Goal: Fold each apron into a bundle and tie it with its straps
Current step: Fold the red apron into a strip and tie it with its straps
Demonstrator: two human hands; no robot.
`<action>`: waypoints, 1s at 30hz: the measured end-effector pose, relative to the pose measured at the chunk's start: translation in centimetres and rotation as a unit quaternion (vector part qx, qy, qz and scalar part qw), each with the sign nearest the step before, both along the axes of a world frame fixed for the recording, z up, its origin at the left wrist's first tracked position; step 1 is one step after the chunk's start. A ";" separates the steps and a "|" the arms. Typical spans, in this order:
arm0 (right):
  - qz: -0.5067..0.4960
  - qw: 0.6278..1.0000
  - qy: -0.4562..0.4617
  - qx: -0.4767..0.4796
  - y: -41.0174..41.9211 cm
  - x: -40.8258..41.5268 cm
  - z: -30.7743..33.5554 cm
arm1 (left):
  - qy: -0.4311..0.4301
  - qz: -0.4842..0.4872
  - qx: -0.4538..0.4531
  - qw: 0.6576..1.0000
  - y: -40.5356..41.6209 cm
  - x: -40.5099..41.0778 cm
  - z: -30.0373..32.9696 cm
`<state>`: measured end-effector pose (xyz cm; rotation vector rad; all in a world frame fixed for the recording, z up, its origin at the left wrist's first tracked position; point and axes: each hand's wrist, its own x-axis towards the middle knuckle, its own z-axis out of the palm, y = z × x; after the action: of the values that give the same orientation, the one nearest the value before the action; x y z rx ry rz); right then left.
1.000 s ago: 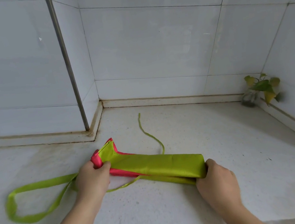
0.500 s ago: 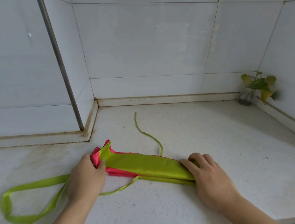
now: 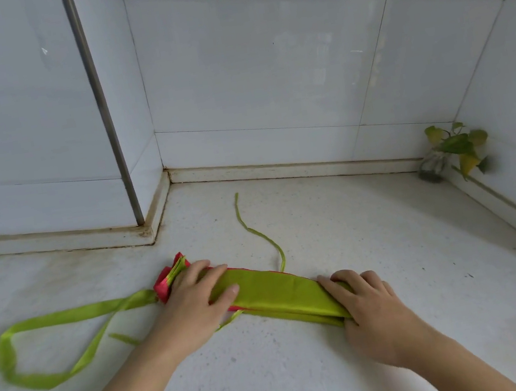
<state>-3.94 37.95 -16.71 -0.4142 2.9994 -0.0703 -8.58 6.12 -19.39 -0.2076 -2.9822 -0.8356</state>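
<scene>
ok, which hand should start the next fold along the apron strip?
Probably right. The right hand sits at the folded apron's free end, fingers curled over its edge, ready to fold it inward. The left hand lies flat pinning the end where the neck loop comes out.

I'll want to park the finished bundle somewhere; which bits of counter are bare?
Bare: between the folded apron and the potted plant, and the back strip beyond the thin strap. Crowded: left, where the wide strap loop sprawls.
</scene>
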 end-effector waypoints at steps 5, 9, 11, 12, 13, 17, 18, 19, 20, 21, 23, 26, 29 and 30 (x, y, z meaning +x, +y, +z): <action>0.082 0.996 0.018 0.017 -3.0 -0.6 4.1 | -0.028 -0.009 -0.166 0.986 0.7 -0.3 -1.1; 0.131 0.988 0.019 -0.084 -7.5 -2.6 2.3 | -0.058 0.013 -0.195 0.979 1.1 0.0 -0.3; 0.122 0.989 -0.008 -0.077 -7.8 -3.1 -0.1 | -0.079 0.024 -0.190 0.978 0.7 -0.1 0.2; 0.114 0.991 -0.012 -0.074 -7.5 -3.1 -1.1 | -0.091 0.026 -0.189 0.977 0.3 -0.2 0.6; 0.110 0.991 -0.012 -0.076 -7.4 -3.1 -1.6 | -0.098 0.029 -0.187 0.977 -0.3 -0.4 0.8; 0.112 0.990 -0.008 -0.086 -7.5 -3.2 -2.0 | -0.045 0.046 -0.178 0.982 -1.9 0.0 0.4; 0.112 0.990 -0.008 -0.085 -7.5 -3.2 -2.0 | 0.016 0.065 -0.164 0.984 -1.8 0.5 0.3; 0.111 0.990 -0.007 -0.084 -7.5 -3.2 -2.1 | 0.089 0.086 -0.140 0.982 -1.3 1.3 0.5; 0.110 0.990 -0.004 -0.084 -7.5 -3.2 -2.2 | 0.158 0.106 -0.112 0.975 -0.8 2.2 0.9; 0.110 0.990 -0.002 -0.084 -7.5 -3.3 -2.3 | 0.213 0.115 -0.094 0.966 -0.2 3.2 1.0; 0.112 0.990 0.004 -0.084 -7.4 -3.3 -2.4 | 0.223 0.099 -0.111 0.963 1.1 5.3 0.7; 0.113 0.991 0.010 -0.077 -7.4 -3.4 -2.6 | 0.116 0.054 -0.159 0.979 2.8 7.6 0.4; 0.117 0.990 0.007 -0.078 -7.3 -3.4 -2.7 | 0.032 0.027 -0.175 0.984 4.6 9.0 2.0; 0.119 0.990 0.005 -0.076 -7.3 -3.4 -2.7 | -0.004 0.013 -0.155 0.988 5.3 9.5 2.5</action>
<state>-7.33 30.65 -19.39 -0.7858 2.9395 -0.2772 0.93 11.40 -16.87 -0.1738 -3.0990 -0.3655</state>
